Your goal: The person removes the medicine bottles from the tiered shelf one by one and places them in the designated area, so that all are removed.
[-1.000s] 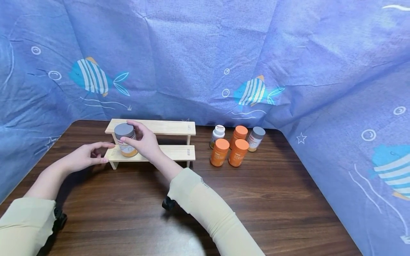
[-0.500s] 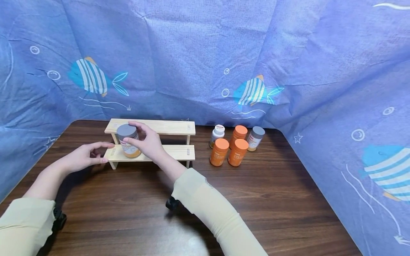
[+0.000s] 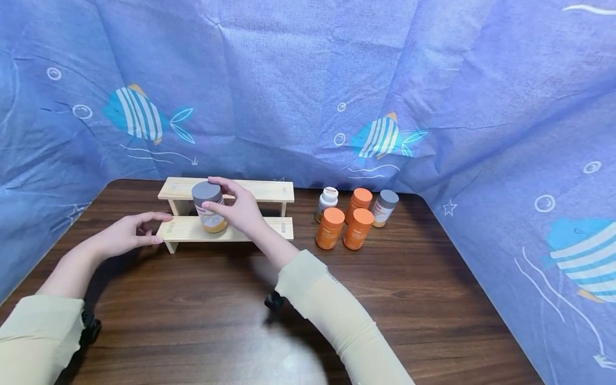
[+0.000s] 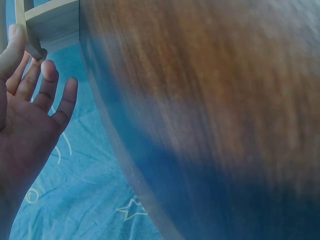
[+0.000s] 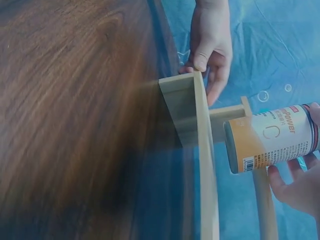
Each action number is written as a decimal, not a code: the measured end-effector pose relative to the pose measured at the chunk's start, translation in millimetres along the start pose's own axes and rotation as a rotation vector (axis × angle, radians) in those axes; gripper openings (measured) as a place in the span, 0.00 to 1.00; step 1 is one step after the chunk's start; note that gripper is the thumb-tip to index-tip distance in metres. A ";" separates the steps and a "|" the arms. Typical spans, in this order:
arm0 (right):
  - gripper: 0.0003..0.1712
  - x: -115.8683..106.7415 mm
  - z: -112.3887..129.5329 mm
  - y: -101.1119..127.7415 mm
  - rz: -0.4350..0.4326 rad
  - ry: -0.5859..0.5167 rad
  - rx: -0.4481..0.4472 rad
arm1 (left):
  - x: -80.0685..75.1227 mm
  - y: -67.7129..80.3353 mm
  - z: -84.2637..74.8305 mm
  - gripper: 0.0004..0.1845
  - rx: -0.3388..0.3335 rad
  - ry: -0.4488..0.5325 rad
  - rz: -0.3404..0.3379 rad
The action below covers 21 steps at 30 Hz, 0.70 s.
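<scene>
Grey-lidded bottle (image 3: 209, 214) sat in the right hand (image 3: 240, 211), fingers wrapped round its lid and upper body, base just above the lower step of the wooden rack (image 3: 269, 229). Bottle was a smooth cylinder, orange base, white label. Rack was pale plain wood, two flat steps. Left hand (image 3: 126, 234) was relaxed, fingers straight, fingertips touching the rack's left end. Five more bottles (image 3: 356, 218) stood right of the rack on the dark wood-grain tabletop (image 3: 433, 299).
</scene>
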State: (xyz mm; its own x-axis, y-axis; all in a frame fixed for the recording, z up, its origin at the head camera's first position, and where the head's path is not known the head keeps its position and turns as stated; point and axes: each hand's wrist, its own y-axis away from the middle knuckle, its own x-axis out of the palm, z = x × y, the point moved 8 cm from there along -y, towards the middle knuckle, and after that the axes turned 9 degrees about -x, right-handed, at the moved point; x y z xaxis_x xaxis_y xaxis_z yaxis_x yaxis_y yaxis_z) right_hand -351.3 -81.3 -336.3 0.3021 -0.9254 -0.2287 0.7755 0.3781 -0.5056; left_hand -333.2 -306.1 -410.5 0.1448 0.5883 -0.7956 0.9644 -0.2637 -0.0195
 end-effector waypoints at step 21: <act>0.31 -55.7 26.4 9.4 0.074 -0.015 0.000 | 3.7 9.5 -7.7 0.26 -0.032 -0.017 -0.018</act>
State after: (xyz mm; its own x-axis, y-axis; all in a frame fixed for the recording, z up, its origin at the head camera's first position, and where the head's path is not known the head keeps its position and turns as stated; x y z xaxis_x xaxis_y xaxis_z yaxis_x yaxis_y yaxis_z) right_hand -346.2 -26.8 -306.3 0.3670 -0.8950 -0.2534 0.7508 0.4459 -0.4874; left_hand -321.8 -300.5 -409.0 0.1242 0.5798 -0.8053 0.9733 -0.2290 -0.0148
